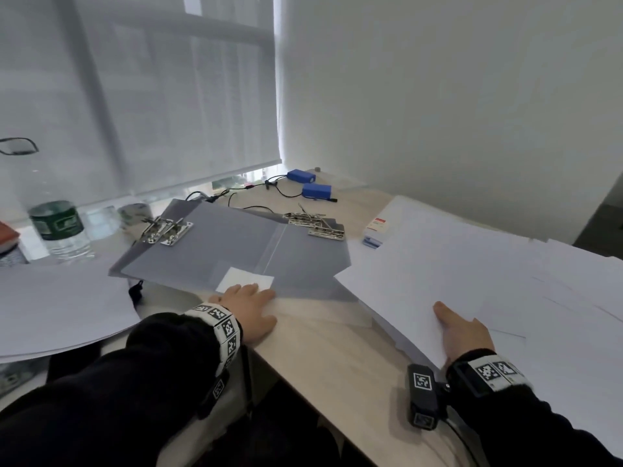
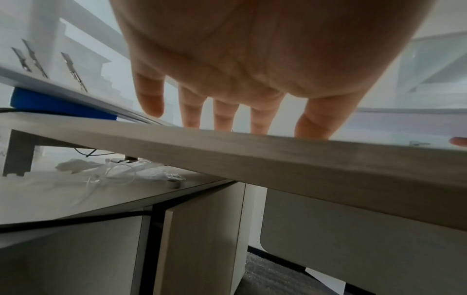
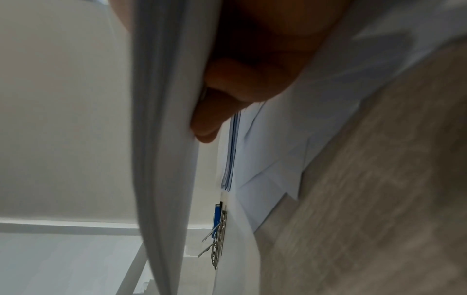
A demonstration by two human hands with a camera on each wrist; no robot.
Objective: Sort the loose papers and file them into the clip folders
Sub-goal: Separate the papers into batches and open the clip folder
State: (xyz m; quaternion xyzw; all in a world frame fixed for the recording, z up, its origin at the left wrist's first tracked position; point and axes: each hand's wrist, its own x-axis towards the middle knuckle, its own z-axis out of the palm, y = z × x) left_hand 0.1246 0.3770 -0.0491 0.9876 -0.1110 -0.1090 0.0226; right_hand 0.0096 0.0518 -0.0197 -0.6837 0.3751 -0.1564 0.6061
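Right hand (image 1: pixel 463 332) has its fingers tucked under a wad of sheets, thumb on top, so it's clamped on the near edge of the paper stack (image 1: pixel 472 264) at the tabletop's right side. In the right wrist view the lifted sheets (image 3: pixel 161 139) bow away from the rest. Left hand (image 1: pixel 251 306) is flat, fingers (image 2: pixel 222 115) straight and a bit apart, pressing at the near edge of the tabletop (image 1: pixel 330 352), right by the white label on the open gray folder (image 1: pixel 236 244).

Handling guess: paper's light, floppy and slick, so a wad will sag and fan out unless it's pinched near an edge and supported underneath. Sheets look uneven already.

Room: the folder lies open mid-tabletop with its clips (image 1: pixel 167 229) raised at the far edge. Bottle (image 1: pixel 62 230) sits left, blue packs (image 1: pixel 315 190) and wires in the far corner, small box (image 1: pixel 376 230) between folder and stack. More paper (image 1: pixel 57 308) overhangs the left edge.
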